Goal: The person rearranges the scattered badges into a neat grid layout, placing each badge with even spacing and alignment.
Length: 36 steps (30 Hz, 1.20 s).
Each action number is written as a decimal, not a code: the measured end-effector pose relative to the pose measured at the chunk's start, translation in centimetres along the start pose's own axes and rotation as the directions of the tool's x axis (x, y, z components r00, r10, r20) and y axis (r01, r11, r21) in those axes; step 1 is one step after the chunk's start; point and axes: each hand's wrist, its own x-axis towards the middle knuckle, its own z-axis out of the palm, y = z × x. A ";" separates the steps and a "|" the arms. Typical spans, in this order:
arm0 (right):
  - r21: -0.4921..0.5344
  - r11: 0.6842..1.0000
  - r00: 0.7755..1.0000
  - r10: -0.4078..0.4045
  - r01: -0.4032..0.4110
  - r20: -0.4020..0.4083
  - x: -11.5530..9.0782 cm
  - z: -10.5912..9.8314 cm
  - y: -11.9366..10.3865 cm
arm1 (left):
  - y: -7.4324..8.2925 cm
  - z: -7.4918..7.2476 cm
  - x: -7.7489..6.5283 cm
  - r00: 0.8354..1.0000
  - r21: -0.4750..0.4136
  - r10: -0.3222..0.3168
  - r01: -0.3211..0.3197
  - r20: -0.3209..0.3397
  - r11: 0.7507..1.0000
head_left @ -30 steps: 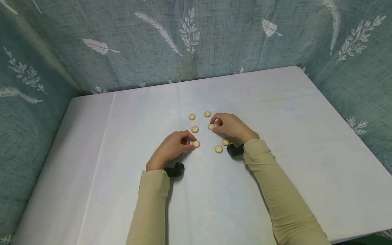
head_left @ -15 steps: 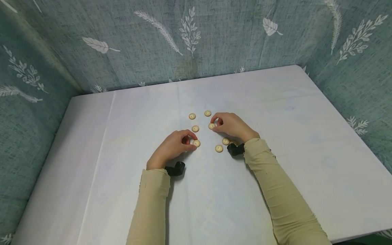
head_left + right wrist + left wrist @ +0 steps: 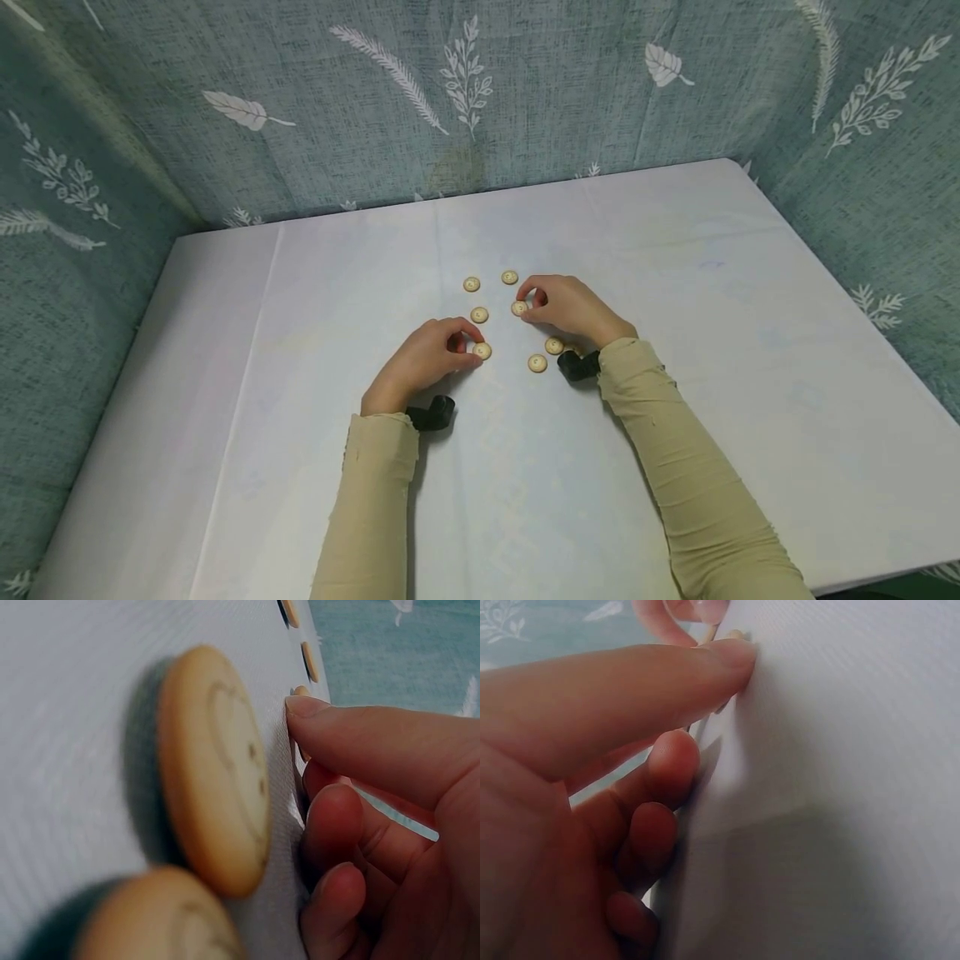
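Several round pale wooden buttons lie on the white table; the right wrist view shows a drawn outline and two small holes on one button [image 3: 221,772]. My left hand [image 3: 426,358] pinches the nearest left-side button [image 3: 483,352] between thumb and finger, at the tabletop. With thumb and index finger my right hand [image 3: 570,307] pinches another button [image 3: 518,308], higher up and to the right. In the left wrist view, the left thumb [image 3: 652,679] mostly covers its button. The right thumb [image 3: 367,742] likewise hides most of the other held button.
Beyond the hands lie a left button [image 3: 471,284], a right button [image 3: 510,277] and a middle button [image 3: 479,315]. Closer to the right wrist are a button [image 3: 554,346], a button [image 3: 537,363] and one partly hidden. Green leaf-patterned cloth [image 3: 525,100] borders the white table [image 3: 300,467].
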 end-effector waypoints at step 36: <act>-0.040 0.995 0.991 -0.085 0.089 0.100 -3.6 -2.1 -0.6 | -0.1 -0.1 -0.1 0.999 0.022 0.033 -0.033 -0.019 0.999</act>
